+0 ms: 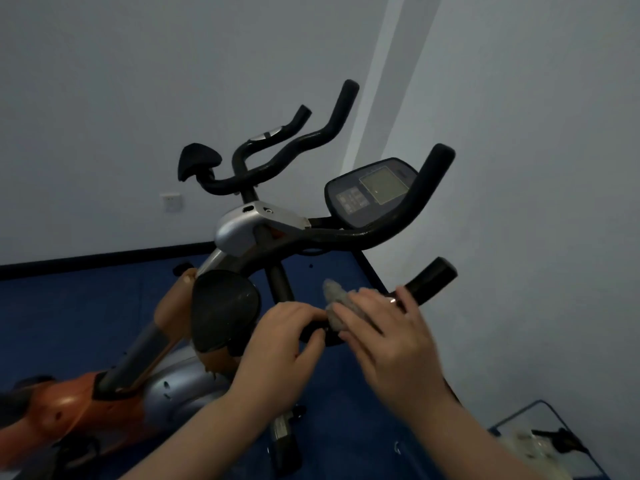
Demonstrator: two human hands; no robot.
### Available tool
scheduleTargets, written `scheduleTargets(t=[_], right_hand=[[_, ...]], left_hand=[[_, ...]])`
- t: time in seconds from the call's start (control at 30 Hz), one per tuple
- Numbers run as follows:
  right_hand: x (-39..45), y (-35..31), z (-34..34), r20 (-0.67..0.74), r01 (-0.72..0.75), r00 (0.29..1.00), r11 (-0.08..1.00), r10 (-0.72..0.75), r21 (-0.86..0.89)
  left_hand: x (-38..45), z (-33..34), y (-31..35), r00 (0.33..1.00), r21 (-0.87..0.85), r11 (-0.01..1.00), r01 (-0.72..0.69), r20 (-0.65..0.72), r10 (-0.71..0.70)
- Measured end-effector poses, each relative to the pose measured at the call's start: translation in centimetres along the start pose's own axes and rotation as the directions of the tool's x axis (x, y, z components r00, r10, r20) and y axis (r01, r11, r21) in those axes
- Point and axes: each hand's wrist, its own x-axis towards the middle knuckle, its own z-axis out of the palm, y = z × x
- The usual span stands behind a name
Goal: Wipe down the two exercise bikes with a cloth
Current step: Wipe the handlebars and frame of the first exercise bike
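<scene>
Head view, looking forward and down into a room corner. Pale walls meet at a vertical edge at upper right; a dark baseboard runs along the far wall above a blue floor. A white wall socket sits low on the far wall, left of the bikes.

Near exercise bike: silver and orange frame, dark handlebar curving up at right, with a console mounted between its two ends. Its dark saddle lies left of the hands, and the orange body extends to the lower left edge. Far exercise bike: only its black handlebars and a small black pad show, standing just beyond the near one and close to the far wall.

Open floor lies to the left of the bikes; at right the near handlebar ends stand close to the right wall. A blue-rimmed container occupies the lower right corner; its contents are unclear.

Left hand: fingers curled around the near bar of the handlebar, thumb beneath. Right hand: fingers held together and flattened over the grey cloth, pressing it on the same bar just right of the left hand; a ring shows on one finger. The cloth bunches out beyond the fingertips, toward the far side. The bar's free end projects up to the right of the right hand.
</scene>
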Motion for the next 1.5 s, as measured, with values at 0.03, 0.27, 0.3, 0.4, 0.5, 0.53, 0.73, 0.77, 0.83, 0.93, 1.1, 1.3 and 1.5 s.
scheduleTargets(t=[0.03, 0.27, 0.3, 0.4, 0.5, 0.53, 0.73, 0.77, 0.83, 0.93, 1.1, 1.3, 1.5], right_hand=[[0.2, 1.6, -0.6, 0.004, 0.036, 0.999, 0.998, -0.036, -0.046], [-2.3, 0.2, 0.9, -0.147, -0.143, 0.979, 0.990, 0.140, -0.010], [-2.3, -0.3, 1.2, -0.117, -0.073, 0.991, 0.997, 0.071, -0.007], [-1.0, 2.6, 0.0, -0.106, 0.034, 0.993, 0.996, -0.043, -0.086], [-0.9, 4.0, -0.5, -0.308, -0.110, 0.945, 0.994, 0.105, 0.002], [-1.2, 3.2, -0.1, -0.358, -0.172, 0.915, 0.982, 0.186, 0.073], [-0.8, 1.2, 0.7, -0.442, -0.391, 0.677, 0.796, 0.588, 0.462], [-0.1, 1.7, 0.2, -0.471, -0.411, 0.616, 0.768, 0.631, 0.491], [1.0, 2.0, -0.3, -0.500, -0.434, 0.475, 0.687, 0.724, 0.582], [0.4, -0.8, 1.1, -0.257, -0.451, 0.274, 0.360, 0.927, 0.817], [1.5, 0.3, 0.0, -0.118, -0.382, 0.160, 0.172, 0.980, 0.908], [1.4, -0.2, 0.4, -0.022, -0.397, 0.211, 0.106, 0.977, 0.912], [1.8, 1.5, -0.6, -0.081, -0.416, 0.201, 0.160, 0.976, 0.895]], left_hand=[[0.0, -0.1, -0.1, 1.000, 0.001, 1.000, 0.001, 0.007, -0.001], [-0.4, 0.3, 0.0, 0.997, -0.076, 0.995, 0.068, -0.026, -0.070], [-0.4, 0.4, 0.1, 0.997, -0.076, 0.995, 0.070, -0.028, -0.072], [-0.1, 0.5, 0.1, 0.997, -0.068, 0.996, 0.059, -0.039, -0.061], [0.4, 0.7, 0.8, 0.994, -0.139, 0.987, 0.080, -0.057, -0.088], [0.6, 0.9, 1.2, 0.995, -0.156, 0.985, 0.079, -0.054, -0.088], [1.6, 2.0, 1.8, 0.995, -0.193, 0.976, 0.098, 0.001, -0.100], [1.8, 2.0, 1.8, 0.994, -0.184, 0.977, 0.105, 0.009, -0.105], [2.0, 1.9, 1.8, 0.993, -0.175, 0.978, 0.115, 0.019, -0.113], [2.2, 2.2, 2.0, 0.994, -0.200, 0.974, 0.108, 0.034, -0.103], [2.2, 1.6, 1.6, 0.995, -0.192, 0.978, 0.080, 0.074, -0.067], [2.3, 1.4, 1.7, 0.993, -0.222, 0.970, 0.098, 0.087, -0.080], [2.8, 1.7, 1.3, 0.994, -0.200, 0.976, 0.085, 0.085, -0.069]])
